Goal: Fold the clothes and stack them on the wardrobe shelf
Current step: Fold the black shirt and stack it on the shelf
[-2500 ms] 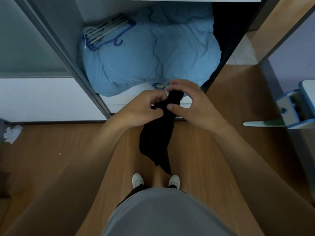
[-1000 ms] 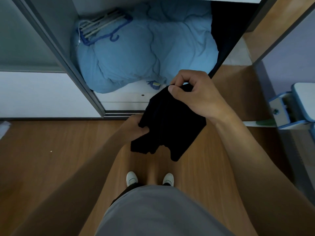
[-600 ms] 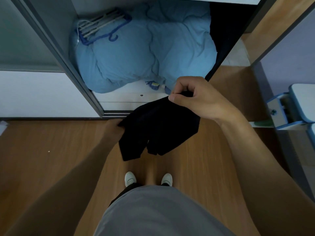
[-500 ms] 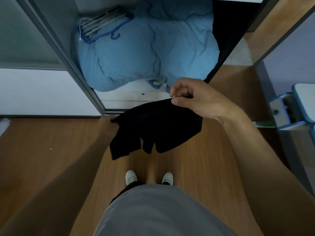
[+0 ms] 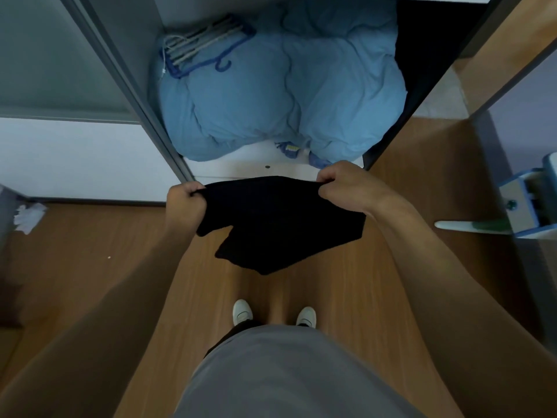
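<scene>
Black garment held up in the air over the wood floor, in front of the open wardrobe; top edge stretched flat, lower part hanging in uneven flaps. Garment type hard to make out: too dark for seams. Left hand grips the left corner, fingers curled round the cloth. Right hand pinches the right corner. Behind, wardrobe shelf carries a blue duvet with hangers on top. Right side of the wardrobe interior is lost in shadow.

Matt black cloth garment; wood-grain floor
</scene>
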The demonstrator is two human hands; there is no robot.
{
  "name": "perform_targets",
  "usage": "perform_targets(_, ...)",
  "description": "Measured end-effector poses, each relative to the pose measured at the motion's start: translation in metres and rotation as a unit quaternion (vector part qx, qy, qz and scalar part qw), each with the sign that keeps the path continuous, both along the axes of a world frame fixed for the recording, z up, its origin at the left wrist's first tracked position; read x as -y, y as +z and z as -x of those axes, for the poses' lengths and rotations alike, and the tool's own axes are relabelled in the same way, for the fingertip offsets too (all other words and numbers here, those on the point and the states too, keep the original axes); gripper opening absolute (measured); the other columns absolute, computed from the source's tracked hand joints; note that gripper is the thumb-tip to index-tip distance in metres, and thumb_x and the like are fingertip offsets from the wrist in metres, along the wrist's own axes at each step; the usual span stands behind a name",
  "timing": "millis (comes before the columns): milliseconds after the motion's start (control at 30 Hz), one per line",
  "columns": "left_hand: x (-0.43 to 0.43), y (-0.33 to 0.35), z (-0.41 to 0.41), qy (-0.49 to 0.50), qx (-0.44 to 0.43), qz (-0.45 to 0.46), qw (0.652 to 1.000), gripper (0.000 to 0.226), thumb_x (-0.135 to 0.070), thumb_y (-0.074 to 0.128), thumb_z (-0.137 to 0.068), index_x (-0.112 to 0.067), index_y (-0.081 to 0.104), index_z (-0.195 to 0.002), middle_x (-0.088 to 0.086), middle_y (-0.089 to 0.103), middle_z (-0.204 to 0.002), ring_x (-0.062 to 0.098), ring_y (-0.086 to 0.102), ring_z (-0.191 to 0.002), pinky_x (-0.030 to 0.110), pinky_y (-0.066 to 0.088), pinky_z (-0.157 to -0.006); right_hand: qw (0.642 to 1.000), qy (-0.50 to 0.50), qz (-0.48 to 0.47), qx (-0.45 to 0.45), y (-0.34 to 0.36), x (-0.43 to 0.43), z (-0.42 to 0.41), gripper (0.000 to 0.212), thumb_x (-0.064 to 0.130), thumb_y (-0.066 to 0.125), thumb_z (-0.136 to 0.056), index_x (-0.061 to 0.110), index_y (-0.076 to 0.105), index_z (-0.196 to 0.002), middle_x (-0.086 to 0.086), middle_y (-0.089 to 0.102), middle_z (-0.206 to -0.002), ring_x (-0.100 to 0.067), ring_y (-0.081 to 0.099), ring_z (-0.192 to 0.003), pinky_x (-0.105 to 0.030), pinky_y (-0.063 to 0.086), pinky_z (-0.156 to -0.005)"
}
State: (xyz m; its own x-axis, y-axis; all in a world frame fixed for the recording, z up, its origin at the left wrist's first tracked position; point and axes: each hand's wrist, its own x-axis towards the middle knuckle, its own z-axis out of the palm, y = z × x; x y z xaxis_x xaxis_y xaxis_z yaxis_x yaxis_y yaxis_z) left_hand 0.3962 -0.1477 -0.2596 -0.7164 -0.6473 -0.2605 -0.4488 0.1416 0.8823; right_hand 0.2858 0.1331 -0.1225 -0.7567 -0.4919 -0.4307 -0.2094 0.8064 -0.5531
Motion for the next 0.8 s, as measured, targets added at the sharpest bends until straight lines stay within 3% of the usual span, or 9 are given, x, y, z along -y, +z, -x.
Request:
perform_targets(67,0.003,0.004,0.001,-0.008,-0.007,0.007,1.000,0.033,0.003,0.038,-0.076,-0.015,0.065,-0.066,0.002,0.056,-0.059,0.026,0.059,-0.056,0.039,0.054,-0.051,0.998,-0.020,0.064,0.013,-0.001,0.005,-0.005,0.023,0.001,0.050,-0.085,0.013,0.064,-0.072,0.003,0.057,-0.068,-0.002,0.049,-0.057,-0.015,0.035,-0.049)
perform_targets(133,0.005,0.009,0.002,-0.012,-0.023,0.044,0.999,0.039,0.007,0.037,-0.075,-0.019,0.061,-0.059,-0.010,0.053,-0.053,0.007,0.055,-0.053,0.021,0.048,-0.051,0.990,-0.056,0.123,0.032,-0.003,0.010,-0.010,0.018,0.005,0.051,-0.085,0.005,0.064,-0.073,-0.003,0.054,-0.066,-0.007,0.049,-0.056,-0.023,0.036,-0.054)
perform_targets(200,0.003,0.015,0.004,-0.025,-0.032,0.060,0.997,0.042,0.010,0.036,-0.074,-0.021,0.058,-0.056,-0.012,0.051,-0.050,0.001,0.049,-0.050,0.015,0.042,-0.049,0.985,-0.082,0.136,0.069,-0.001,0.014,-0.015,0.029,0.033,0.059,-0.086,0.012,0.063,-0.067,-0.002,0.055,-0.063,-0.012,0.052,-0.054,-0.028,0.035,-0.057)
perform_targets(267,0.000,0.017,0.005,-0.047,-0.036,0.081,0.995,0.042,0.012,0.036,-0.076,-0.019,0.057,-0.057,-0.004,0.051,-0.053,0.005,0.049,-0.052,0.013,0.040,-0.049,0.993,-0.042,0.058,0.096,0.003,0.016,-0.017,0.055,0.077,0.063,-0.069,0.023,0.070,-0.066,0.011,0.069,-0.064,-0.005,0.064,-0.055,-0.026,0.045,-0.060)
perform_targets(333,-0.003,0.018,0.007,-0.071,-0.037,0.099,0.992,0.039,0.013,0.036,-0.078,-0.015,0.057,-0.059,0.001,0.052,-0.056,0.010,0.050,-0.054,0.014,0.040,-0.048,0.993,0.034,-0.011,0.117,0.004,0.017,-0.018,0.062,0.091,0.063,-0.053,0.037,0.077,-0.079,0.019,0.074,-0.076,0.005,0.068,-0.067,-0.024,0.053,-0.073)
perform_targets(500,-0.014,0.011,0.011,-0.099,-0.024,0.115,0.988,0.037,0.017,0.039,-0.077,-0.010,0.063,-0.070,0.004,0.061,-0.069,0.017,0.058,-0.071,0.019,0.046,-0.065,0.986,0.121,-0.022,0.112,0.005,0.013,-0.017,0.015,0.054,0.075,-0.081,0.041,0.077,-0.088,0.033,0.070,-0.080,0.005,0.067,-0.079,-0.013,0.045,-0.069)
perform_targets(633,-0.022,0.004,0.010,-0.117,-0.013,0.123,0.985,0.035,0.014,0.043,-0.080,-0.010,0.066,-0.070,0.010,0.064,-0.071,0.022,0.061,-0.071,0.030,0.050,-0.070,0.971,0.169,-0.067,0.157,0.018,0.009,-0.022,0.029,0.056,0.081,-0.070,0.042,0.075,-0.094,0.019,0.075,-0.090,0.000,0.070,-0.081,-0.016,0.055,-0.068)
perform_targets(733,-0.027,0.001,0.012,-0.127,-0.007,0.128,0.984,0.035,0.011,0.044,-0.081,-0.013,0.067,-0.070,0.005,0.065,-0.068,0.019,0.061,-0.069,0.031,0.052,-0.070,0.972,0.182,-0.082,0.122,0.017,0.011,-0.023,0.009,0.033,0.076,-0.082,0.037,0.073,-0.089,0.010,0.073,-0.093,-0.010,0.068,-0.086,-0.026,0.054,-0.076)
perform_targets(800,-0.030,0.002,0.015,-0.134,0.003,0.124,0.983,0.034,0.009,0.043,-0.081,-0.012,0.069,-0.072,0.001,0.065,-0.068,0.017,0.061,-0.069,0.029,0.051,-0.070,0.974,0.165,-0.072,0.136,0.018,0.011,-0.024,0.017,0.019,0.068,-0.087,0.035,0.071,-0.082,0.005,0.072,-0.089,-0.013,0.066,-0.083,-0.028,0.051,-0.072)
